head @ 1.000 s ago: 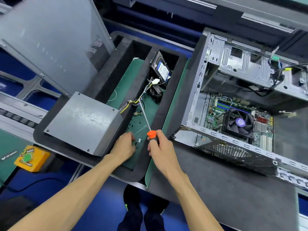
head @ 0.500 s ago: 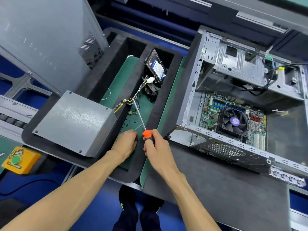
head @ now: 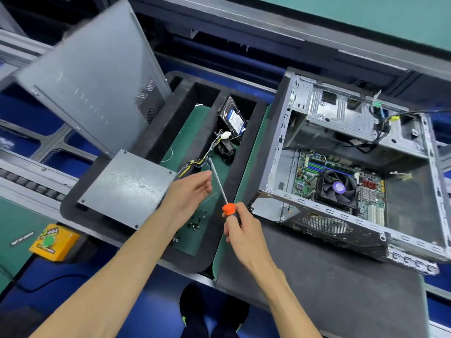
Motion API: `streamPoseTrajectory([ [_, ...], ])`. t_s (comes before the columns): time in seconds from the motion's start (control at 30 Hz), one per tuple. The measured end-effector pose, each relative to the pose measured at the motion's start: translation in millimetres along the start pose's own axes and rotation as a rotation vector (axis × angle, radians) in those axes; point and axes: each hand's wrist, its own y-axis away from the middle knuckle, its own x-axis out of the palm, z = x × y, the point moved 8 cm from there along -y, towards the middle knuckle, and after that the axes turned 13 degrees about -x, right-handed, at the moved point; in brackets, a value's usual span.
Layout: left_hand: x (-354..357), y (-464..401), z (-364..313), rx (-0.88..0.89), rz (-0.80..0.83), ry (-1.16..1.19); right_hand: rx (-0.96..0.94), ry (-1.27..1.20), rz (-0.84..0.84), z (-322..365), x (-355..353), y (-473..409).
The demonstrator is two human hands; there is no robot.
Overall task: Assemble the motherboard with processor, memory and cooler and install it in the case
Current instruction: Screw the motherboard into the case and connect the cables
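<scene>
Right hand [head: 240, 230] grips the orange-handled screwdriver [head: 223, 191], shaft angled up over the foam tray [head: 214, 254]. Left hand [head: 189, 191] hovers beside the shaft, fingers relaxed, holding nothing. Motherboard [head: 339, 181] with cooler fan [head: 338, 187] sits inside the open case [head: 275, 142] at the worktop's right edge.

An electronics assembly line: a conveyor track [head: 29, 176], foam parts tray [head: 156, 132], yellow push-button box [head: 52, 242].

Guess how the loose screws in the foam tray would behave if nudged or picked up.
The screws look tiny, dark and scattered on the green mat, so they would probably roll or skitter when nudged. Each probably needs a fingertip pinch. The tray walls around them should keep strays in.
</scene>
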Motion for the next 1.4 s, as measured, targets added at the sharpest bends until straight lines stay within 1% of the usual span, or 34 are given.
streamPoseTrajectory([
  [0.07, 11.5, 9.7, -1.4, -0.079, 0.096, 0.207, -0.012, -0.01, -0.017, 4.0, -7.2, 9.6],
  [0.1, 16.8, 14.9, -2.1, -0.102, 0.13, 0.254, -0.016, -0.015, -0.021, 6.0, -10.7, 14.5],
  [0.17, 27.3, 24.6, -5.0, -0.116, 0.189, 0.272, -0.031, -0.014, -0.024, 11.1, -17.6, 23.1],
  [0.27, 42.5, 38.7, -11.0, -0.1, 0.229, 0.235, -0.057, -0.006, -0.033, 19.6, -27.8, 33.8],
  [0.4, 58.1, 54.7, -17.9, -0.062, 0.2, 0.164, -0.086, -0.01, -0.038, 29.1, -37.4, 44.9],
  [0.5, 71.3, 67.5, -24.5, -0.02, 0.209, 0.089, -0.097, -0.042, -0.043, 35.8, -41.5, 49.7],
  [0.7, 94.1, 87.0, -39.9, 0.094, 0.23, -0.065, -0.13, -0.084, -0.062, 48.7, -51.6, 46.3],
  [0.87, 113.2, 103.5, -58.7, 0.26, 0.229, -0.187, -0.169, -0.16, -0.082, 58.4, -62.4, 42.4],
  [1.0, 130.3, 113.5, -65.2, 0.318, 0.226, -0.192, -0.209, -0.224, -0.094, 67.5, -69.3, 39.9],
  [1.1, 139.4, 120.6, -69.3, 0.362, 0.168, -0.239, -0.247, -0.237, -0.115, 74.0, -75.4, 42.3],
  [1.2, 150.1, 126.8, -74.0, 0.427, 0.12, -0.315, -0.286, -0.189, -0.135, 77.3, -85.5, 46.6],
  [1.3, 168.2, 128.6, -73.1, 0.426, 0.133, -0.317, -0.301, -0.186, -0.125, 79.6, -96.5, 48.4],
  [1.4, 189.7, 127.4, -73.9, 0.417, 0.137, -0.292, -0.314, -0.264, -0.12, 83.9, -111.8, 47.8],
])
